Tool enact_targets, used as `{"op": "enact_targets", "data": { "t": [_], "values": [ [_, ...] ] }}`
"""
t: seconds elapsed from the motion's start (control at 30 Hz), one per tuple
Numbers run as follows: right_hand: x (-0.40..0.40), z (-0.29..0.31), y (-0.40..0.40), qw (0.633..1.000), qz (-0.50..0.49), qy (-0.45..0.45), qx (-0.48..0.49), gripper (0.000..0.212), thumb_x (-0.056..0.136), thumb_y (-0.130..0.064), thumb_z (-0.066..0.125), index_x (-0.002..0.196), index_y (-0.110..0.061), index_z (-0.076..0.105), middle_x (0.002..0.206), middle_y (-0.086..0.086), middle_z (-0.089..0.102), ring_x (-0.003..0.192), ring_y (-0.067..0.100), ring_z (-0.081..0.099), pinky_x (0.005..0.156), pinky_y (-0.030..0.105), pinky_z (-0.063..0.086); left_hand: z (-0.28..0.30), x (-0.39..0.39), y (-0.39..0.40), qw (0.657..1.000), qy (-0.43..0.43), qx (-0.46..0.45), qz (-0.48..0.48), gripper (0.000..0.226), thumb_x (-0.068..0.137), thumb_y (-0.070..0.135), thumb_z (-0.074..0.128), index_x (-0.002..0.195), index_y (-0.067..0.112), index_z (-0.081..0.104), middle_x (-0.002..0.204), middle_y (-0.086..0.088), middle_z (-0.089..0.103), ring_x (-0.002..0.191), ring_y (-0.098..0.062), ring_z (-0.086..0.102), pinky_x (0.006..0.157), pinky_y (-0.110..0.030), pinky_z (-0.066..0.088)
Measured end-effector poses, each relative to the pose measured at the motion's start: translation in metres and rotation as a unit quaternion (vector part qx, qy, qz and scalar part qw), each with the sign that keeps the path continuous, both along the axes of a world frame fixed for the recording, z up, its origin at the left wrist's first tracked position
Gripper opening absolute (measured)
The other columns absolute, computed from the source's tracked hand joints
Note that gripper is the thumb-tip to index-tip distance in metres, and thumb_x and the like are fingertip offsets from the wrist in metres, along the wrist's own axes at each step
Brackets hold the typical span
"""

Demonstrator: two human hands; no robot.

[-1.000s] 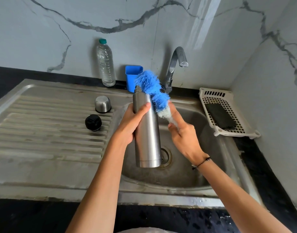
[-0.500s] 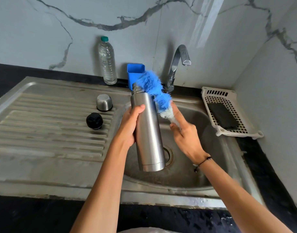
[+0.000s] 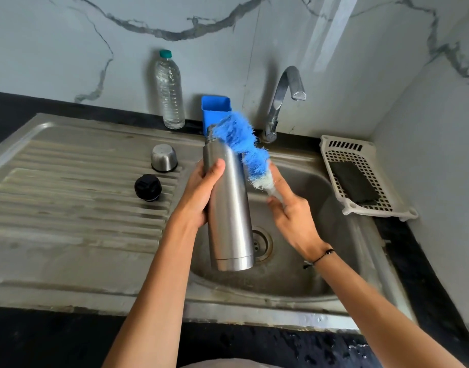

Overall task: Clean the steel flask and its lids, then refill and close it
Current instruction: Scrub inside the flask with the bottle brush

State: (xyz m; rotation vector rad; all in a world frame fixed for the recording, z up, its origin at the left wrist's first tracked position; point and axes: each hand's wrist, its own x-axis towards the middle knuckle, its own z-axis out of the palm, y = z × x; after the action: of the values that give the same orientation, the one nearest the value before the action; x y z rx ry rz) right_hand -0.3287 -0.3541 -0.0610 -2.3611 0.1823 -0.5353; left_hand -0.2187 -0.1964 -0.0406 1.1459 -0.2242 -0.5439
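The left hand (image 3: 201, 192) grips the steel flask (image 3: 229, 208) around its upper body, thumb across the front, holding it nearly upright above the sink basin (image 3: 331, 251) with its open mouth pointing up and slightly away. The right hand (image 3: 291, 216) has its fingers curled around the handle of a bottle brush (image 3: 244, 150), index finger stretched along the shaft. The brush's blue bristles lie against the flask's neck and mouth, on its right side; whether the tip is inside the mouth cannot be told. A dark cord bracelet (image 3: 319, 258) circles the right wrist.

On the ribbed draining board (image 3: 69, 197) to the left, the steel cap (image 3: 164, 158) stands upside down, and the black stopper (image 3: 148, 187) sits just in front of it, the two apart. Against the marble wall stand a clear plastic water bottle (image 3: 169, 91) with a green cap and a blue plastic cup (image 3: 216, 112), the cup partly behind the brush. The tap (image 3: 285, 99) curves over the basin. To the right, a white perforated tray (image 3: 360, 176) holds a dark scrub pad (image 3: 354, 184)
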Motion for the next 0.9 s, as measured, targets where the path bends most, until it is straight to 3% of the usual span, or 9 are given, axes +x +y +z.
{"op": "enact_targets", "data": {
  "t": [0.07, 0.13, 0.2, 0.3, 0.4, 0.53, 0.57, 0.73, 0.9],
  "values": [
    [0.001, -0.003, -0.006, 0.999, -0.026, 0.014, 0.027, 0.075, 0.091, 0.0, 0.047, 0.144, -0.046, 0.019, 0.077, 0.002, 0.066, 0.045, 0.007, 0.042, 0.057, 0.026, 0.045, -0.002, 0.0, 0.003, 1.0, 0.012, -0.019, 0.007, 0.072, 0.05, 0.053, 0.086, 0.104, 0.015, 0.057, 0.074, 0.003, 0.073, 0.067, -0.012, 0.069, 0.056, -0.027, 0.055],
    [-0.001, -0.002, -0.007, 0.998, -0.038, 0.021, 0.049, 0.076, 0.092, 0.001, 0.047, 0.143, -0.048, 0.02, 0.095, 0.011, 0.07, 0.054, 0.011, 0.052, 0.064, 0.03, 0.049, 0.001, -0.003, 0.003, 0.999, 0.024, -0.032, 0.03, 0.033, 0.072, 0.029, 0.076, 0.094, 0.017, 0.055, 0.065, 0.006, 0.071, 0.06, -0.01, 0.067, 0.051, -0.024, 0.054],
    [-0.002, 0.003, -0.004, 0.997, -0.031, 0.001, 0.074, 0.075, 0.092, 0.002, 0.047, 0.144, -0.045, 0.021, 0.108, 0.009, 0.069, 0.068, 0.019, 0.058, 0.071, 0.02, 0.047, 0.001, -0.003, 0.002, 0.998, 0.015, -0.024, 0.049, 0.024, 0.075, 0.022, 0.072, 0.089, 0.018, 0.054, 0.063, 0.007, 0.07, 0.061, -0.011, 0.066, 0.051, -0.024, 0.054],
    [0.001, 0.01, 0.006, 0.998, 0.005, -0.016, 0.058, 0.074, 0.092, 0.002, 0.047, 0.145, -0.043, 0.021, 0.092, 0.003, 0.068, 0.053, 0.01, 0.048, 0.061, 0.018, 0.045, 0.002, -0.004, -0.002, 0.998, 0.014, -0.013, 0.068, 0.008, 0.086, 0.021, 0.063, 0.087, 0.017, 0.056, 0.062, 0.008, 0.069, 0.058, -0.006, 0.065, 0.053, -0.022, 0.053],
    [0.005, 0.006, 0.007, 0.999, 0.001, 0.002, 0.046, 0.075, 0.092, -0.001, 0.047, 0.145, -0.046, 0.018, 0.092, 0.007, 0.07, 0.053, 0.015, 0.05, 0.061, 0.027, 0.049, 0.004, 0.0, -0.002, 0.996, 0.055, -0.01, 0.069, 0.022, 0.08, 0.032, 0.067, 0.09, 0.013, 0.061, 0.076, -0.002, 0.069, 0.067, -0.014, 0.067, 0.066, -0.029, 0.055],
    [0.007, 0.007, 0.001, 0.997, -0.017, 0.021, 0.068, 0.072, 0.093, -0.001, 0.046, 0.147, -0.04, 0.02, 0.085, 0.007, 0.067, 0.046, 0.004, 0.04, 0.053, 0.017, 0.04, 0.014, -0.001, 0.004, 0.995, 0.084, -0.031, 0.048, 0.098, 0.047, 0.06, 0.083, 0.122, 0.004, 0.056, 0.115, -0.024, 0.064, 0.103, -0.037, 0.063, 0.089, -0.052, 0.052],
    [0.006, 0.01, 0.001, 0.997, -0.017, 0.011, 0.078, 0.071, 0.093, -0.001, 0.046, 0.147, -0.04, 0.021, 0.088, 0.005, 0.068, 0.046, 0.004, 0.039, 0.053, 0.016, 0.039, 0.014, 0.0, 0.005, 0.995, 0.078, -0.032, 0.053, 0.099, 0.046, 0.062, 0.083, 0.123, 0.006, 0.055, 0.112, -0.022, 0.065, 0.1, -0.035, 0.065, 0.085, -0.049, 0.055],
    [0.002, 0.015, 0.013, 0.997, 0.048, -0.024, 0.057, 0.073, 0.093, -0.003, 0.046, 0.144, -0.046, 0.018, 0.082, 0.005, 0.068, 0.051, 0.004, 0.04, 0.056, 0.023, 0.045, 0.015, 0.003, 0.006, 0.996, 0.06, -0.017, 0.071, 0.024, 0.083, 0.037, 0.066, 0.092, 0.016, 0.061, 0.068, 0.002, 0.07, 0.06, -0.012, 0.066, 0.055, -0.025, 0.056],
    [0.006, 0.006, 0.004, 0.997, 0.003, 0.016, 0.074, 0.074, 0.093, -0.002, 0.046, 0.143, -0.049, 0.018, 0.089, 0.007, 0.07, 0.048, 0.002, 0.04, 0.055, 0.019, 0.04, 0.015, 0.002, 0.008, 0.992, 0.107, -0.033, 0.051, 0.059, 0.084, 0.054, 0.052, 0.114, 0.004, 0.063, 0.102, -0.022, 0.067, 0.072, -0.025, 0.065, 0.062, -0.031, 0.056]
  ]
}}
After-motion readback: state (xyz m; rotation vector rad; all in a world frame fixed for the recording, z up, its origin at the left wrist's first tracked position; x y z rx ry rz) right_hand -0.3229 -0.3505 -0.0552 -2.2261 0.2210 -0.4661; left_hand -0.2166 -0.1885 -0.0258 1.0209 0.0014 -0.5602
